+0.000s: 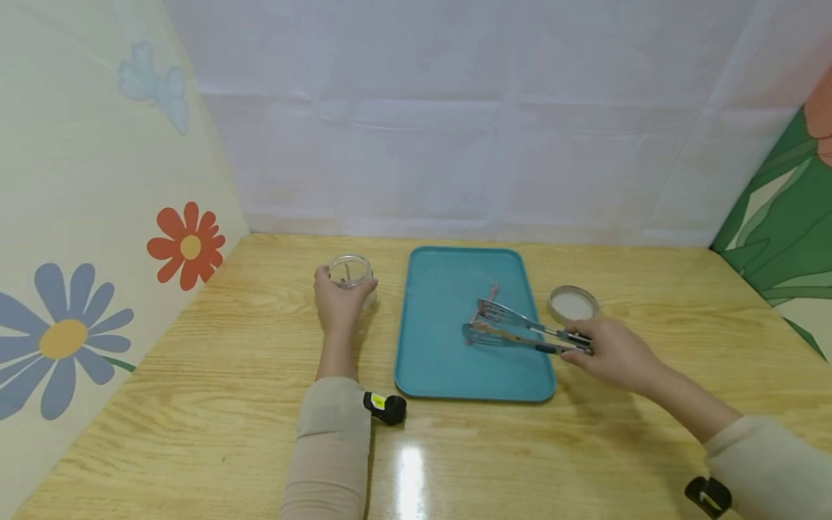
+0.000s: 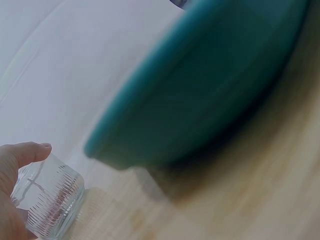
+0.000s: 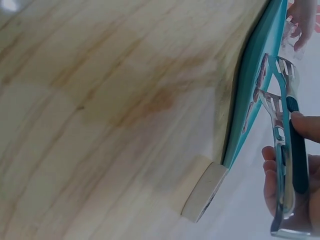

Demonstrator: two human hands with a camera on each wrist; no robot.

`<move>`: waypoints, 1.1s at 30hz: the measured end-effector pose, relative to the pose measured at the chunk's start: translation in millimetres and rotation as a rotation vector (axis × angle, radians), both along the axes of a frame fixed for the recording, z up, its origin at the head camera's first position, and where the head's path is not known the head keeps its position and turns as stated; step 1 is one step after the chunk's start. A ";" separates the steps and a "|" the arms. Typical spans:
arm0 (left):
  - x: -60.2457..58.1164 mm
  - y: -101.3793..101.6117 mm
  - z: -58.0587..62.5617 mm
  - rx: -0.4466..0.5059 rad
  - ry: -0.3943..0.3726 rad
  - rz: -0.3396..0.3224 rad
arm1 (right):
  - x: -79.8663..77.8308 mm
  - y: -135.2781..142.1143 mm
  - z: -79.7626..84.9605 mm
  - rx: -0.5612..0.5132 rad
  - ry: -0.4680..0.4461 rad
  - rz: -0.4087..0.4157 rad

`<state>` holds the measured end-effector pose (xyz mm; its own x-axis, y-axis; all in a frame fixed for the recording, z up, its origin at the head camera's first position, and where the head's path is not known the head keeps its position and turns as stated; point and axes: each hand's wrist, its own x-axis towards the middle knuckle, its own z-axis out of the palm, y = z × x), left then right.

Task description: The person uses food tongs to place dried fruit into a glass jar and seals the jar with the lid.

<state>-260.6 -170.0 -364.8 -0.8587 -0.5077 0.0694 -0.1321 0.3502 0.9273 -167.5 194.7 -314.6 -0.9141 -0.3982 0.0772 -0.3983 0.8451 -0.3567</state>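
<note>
My left hand (image 1: pixel 341 307) grips a clear glass jar (image 2: pixel 55 200) that stands on the table left of the tray. Ribbed glass and a few thin dark bits inside it show in the left wrist view. With my right hand (image 1: pixel 617 354) I hold metal tongs (image 3: pixel 285 145) with dark handle grips, their slotted ends spread apart over a teal tray (image 1: pixel 442 365). Thin reddish-brown strips (image 1: pixel 494 291) lie on the tray, partly behind the tong ends. I cannot tell whether the tongs pinch a strip.
A round lid (image 1: pixel 573 303) lies just off the tray's right edge, close to my right hand. The wooden table (image 1: pixel 214 426) meets a white cloth backdrop (image 1: pixel 455 166) behind. Panels with printed flowers (image 1: pixel 191 247) stand at the sides.
</note>
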 end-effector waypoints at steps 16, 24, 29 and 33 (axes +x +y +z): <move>0.3 0.0 -0.2 -0.006 0.013 -0.001 | 3.1 5.5 -10.5 -0.019 0.085 0.051; 0.5 0.2 -0.5 -0.012 0.008 0.000 | 6.8 6.8 -12.3 0.006 0.114 0.054; 0.5 0.6 -0.6 -0.012 0.011 0.000 | 11.2 8.2 -12.6 0.011 0.119 0.041; 0.8 0.6 -0.9 -0.001 0.011 -0.007 | 14.0 7.8 -12.9 0.031 0.139 0.025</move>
